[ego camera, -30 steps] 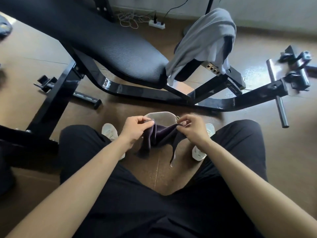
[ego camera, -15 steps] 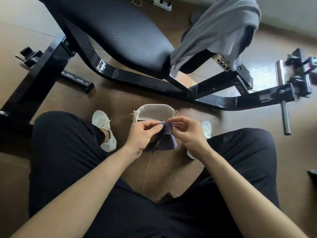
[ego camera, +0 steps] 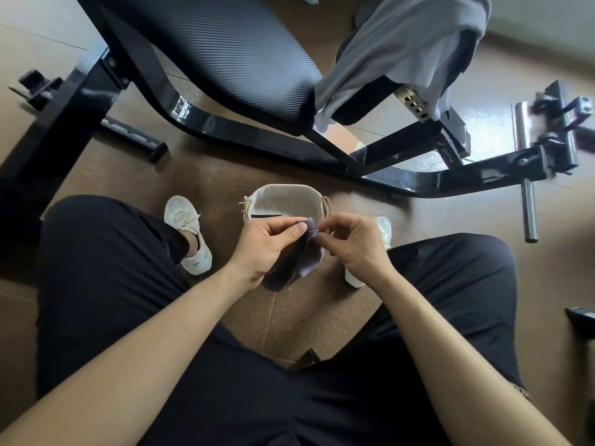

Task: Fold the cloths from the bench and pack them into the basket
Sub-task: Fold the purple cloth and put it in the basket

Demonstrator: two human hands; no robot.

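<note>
A home gym: black weight bench (ego camera: 225, 59) on brown tiled floor (ego camera: 302, 320).

The basket (ego camera: 289, 191) stands open from above; the black table frame (ego camera: 244, 133) crosses close behind it, and shoes (ego camera: 188, 233) flank it.

Cannot see the six o'clock rim of the basket (ego camera: 283, 201), covered by the left hand (ego camera: 267, 243), the right hand (ego camera: 354, 243) and the purple cloth (ego camera: 299, 255) pinched between them. Cannot count the cloth's layers, with its nine o'clock edge tucked behind the left palm. Cannot make out the dark mark inside the basket. Cannot see most of the right shoe (ego camera: 383, 233), blocked by the right hand and knee. Cropped at twelve o'clock: the grey cloth (ego camera: 402, 49) and the bench (ego camera: 225, 49). Blurred at two o'clock: metal fittings (ego camera: 560, 123). Cut off at three o'clock, unidentifiable: a dark object (ego camera: 579, 317).
</note>
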